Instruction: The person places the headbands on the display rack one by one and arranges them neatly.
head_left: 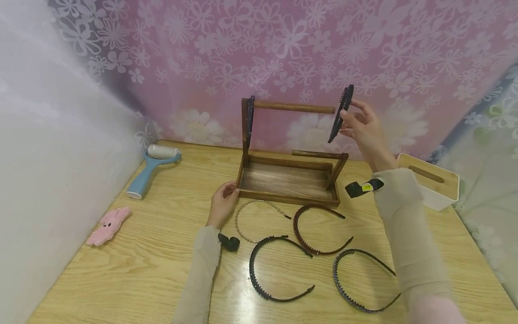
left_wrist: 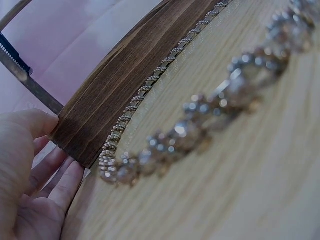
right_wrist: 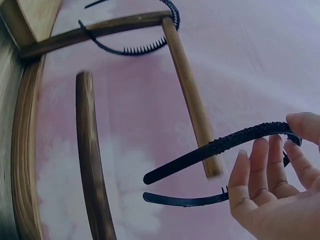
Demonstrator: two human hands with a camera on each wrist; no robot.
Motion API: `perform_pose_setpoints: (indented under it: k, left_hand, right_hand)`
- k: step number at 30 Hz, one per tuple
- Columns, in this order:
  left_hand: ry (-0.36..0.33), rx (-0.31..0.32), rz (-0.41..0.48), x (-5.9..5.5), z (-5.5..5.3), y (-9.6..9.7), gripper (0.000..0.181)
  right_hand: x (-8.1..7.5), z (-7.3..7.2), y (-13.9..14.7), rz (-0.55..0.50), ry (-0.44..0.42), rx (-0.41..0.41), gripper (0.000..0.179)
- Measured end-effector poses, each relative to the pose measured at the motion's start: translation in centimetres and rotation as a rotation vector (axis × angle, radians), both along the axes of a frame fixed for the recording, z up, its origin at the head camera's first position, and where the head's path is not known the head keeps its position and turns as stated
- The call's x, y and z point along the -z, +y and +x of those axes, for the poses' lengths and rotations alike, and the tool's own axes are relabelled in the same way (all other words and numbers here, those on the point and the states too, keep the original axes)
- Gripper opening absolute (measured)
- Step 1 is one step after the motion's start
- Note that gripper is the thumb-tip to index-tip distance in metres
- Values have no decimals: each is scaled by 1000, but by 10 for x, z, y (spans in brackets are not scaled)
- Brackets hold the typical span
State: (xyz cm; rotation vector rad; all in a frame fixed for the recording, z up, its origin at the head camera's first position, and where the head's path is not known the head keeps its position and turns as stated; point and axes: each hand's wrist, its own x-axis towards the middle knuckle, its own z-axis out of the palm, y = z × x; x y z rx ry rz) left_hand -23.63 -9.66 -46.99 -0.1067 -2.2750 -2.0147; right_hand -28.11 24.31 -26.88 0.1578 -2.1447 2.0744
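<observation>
A black headband (head_left: 343, 105) with small teeth is pinched between the thumb and fingers of my right hand (head_left: 365, 128). It is raised beside the free end of the upper wooden bar (head_left: 295, 107). In the right wrist view, the headband (right_wrist: 245, 137) overlaps that bar's tip, its two ends pointing left. My left hand (head_left: 223, 202) holds the front left corner of the brown wooden rack (head_left: 289, 198), thumb on top and fingers along the side. Another dark glittery headband (head_left: 250, 119) hangs on the upper bar, close against the left post.
In front of the rack lie a beaded headband (head_left: 238, 225), a reddish-brown headband (head_left: 297, 229), a black headband (head_left: 254, 274) and a dark glittery headband (head_left: 337, 281). A lint roller (head_left: 147, 173) and pink plush toy (head_left: 108, 226) lie left; a white tissue box (head_left: 441, 195) stands right.
</observation>
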Motion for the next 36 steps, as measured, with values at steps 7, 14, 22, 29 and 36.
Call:
perform_pose_setpoints:
  k: [7,14,22,29,36]
  left_hand:
    - [-14,3,0,-3,1,-1,35]
    - [-6,-16,-5,15,-11,-4,36]
    - [-18,-40,12,35,-22,-2,36]
    - [-3,-43,2,33,-21,-2,33]
    - [-5,-41,3,35,-22,-2,33]
  right_hand:
    - [2,-16,-41,123,-42,-20,53]
    - [21,-29,-88,118,-108,-126,53]
    - [24,-40,-130,147,-151,-180,53]
    - [21,-48,-151,144,-168,-201,53]
    - [26,-52,-161,158,-196,-190,52]
